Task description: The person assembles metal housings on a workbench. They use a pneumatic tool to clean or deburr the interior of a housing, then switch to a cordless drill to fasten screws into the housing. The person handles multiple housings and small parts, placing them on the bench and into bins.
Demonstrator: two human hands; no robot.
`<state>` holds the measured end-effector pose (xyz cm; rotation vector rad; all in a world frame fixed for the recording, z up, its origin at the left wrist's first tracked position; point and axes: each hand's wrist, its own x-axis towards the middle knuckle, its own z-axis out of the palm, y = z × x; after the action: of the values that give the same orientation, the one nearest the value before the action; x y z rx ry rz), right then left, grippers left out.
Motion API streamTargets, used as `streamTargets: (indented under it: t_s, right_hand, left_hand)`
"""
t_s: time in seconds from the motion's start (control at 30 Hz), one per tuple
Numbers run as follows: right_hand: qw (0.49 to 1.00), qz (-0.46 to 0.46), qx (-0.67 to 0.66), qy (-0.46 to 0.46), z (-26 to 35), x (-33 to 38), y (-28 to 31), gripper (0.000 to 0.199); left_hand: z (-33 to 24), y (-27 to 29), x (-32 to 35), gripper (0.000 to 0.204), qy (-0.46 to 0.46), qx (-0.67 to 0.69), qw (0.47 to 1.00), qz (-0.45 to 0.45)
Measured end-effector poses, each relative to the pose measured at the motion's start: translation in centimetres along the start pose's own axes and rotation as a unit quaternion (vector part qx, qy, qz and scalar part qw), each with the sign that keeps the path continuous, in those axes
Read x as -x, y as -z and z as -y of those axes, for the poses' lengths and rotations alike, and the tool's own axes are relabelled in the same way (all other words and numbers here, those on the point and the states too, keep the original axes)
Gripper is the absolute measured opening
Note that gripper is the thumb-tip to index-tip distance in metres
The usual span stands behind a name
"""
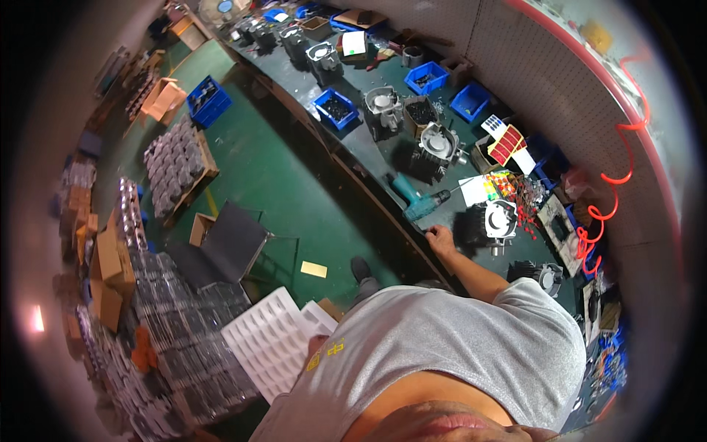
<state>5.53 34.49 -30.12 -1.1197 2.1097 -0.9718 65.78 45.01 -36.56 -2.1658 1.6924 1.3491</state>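
My left hand point(317, 343) shows only in part beside my shirt, closed on the edge of a white tray point(266, 335) with rows of pockets. The tray hangs tilted at my left side, and a smaller white piece point(319, 317) overlaps its right edge. My right hand point(440, 240) rests at the near edge of the workbench point(283, 70), its fingers curled. Whatever they may hold is hidden. A teal power drill point(418, 200) lies just beyond that hand. To its right stands a grey metal housing point(495, 221) with a bright round top.
More housings point(437, 142) and blue bins point(336, 109) line the bench. A red coiled hose point(615, 177) hangs on the right. At left are a dark chair point(228, 243), stacked castings point(177, 162) on a pallet, wrapped parts point(195, 331) and open cartons point(113, 276).
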Motion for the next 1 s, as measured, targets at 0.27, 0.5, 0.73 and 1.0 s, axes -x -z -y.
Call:
streamTargets:
  t_s: [0.27,0.5,0.73,1.0]
  right_hand:
    - [0.998,-0.021,-0.046,-0.041,12.8,-2.2,-0.7,0.027]
    - [0.972,-0.126,-0.185,0.075,23.1,-9.9,0.7,0.019]
    - [0.972,-0.202,-0.077,0.094,26.7,-26.2,9.3,0.040]
    - [0.977,-0.055,0.208,0.002,18.1,-40.9,10.6,0.081]
  left_hand:
    - [-14.9,22.9,-21.7,0.010,-0.081,0.248,0.963,-0.073]
    - [-26.6,25.9,-33.6,0.029,-0.222,0.088,0.964,-0.119]
    - [-47.5,26.5,-34.9,0.040,-0.439,-0.136,0.887,-0.050]
    - [-67.3,25.6,-41.5,0.040,-0.586,-0.155,0.793,-0.066]
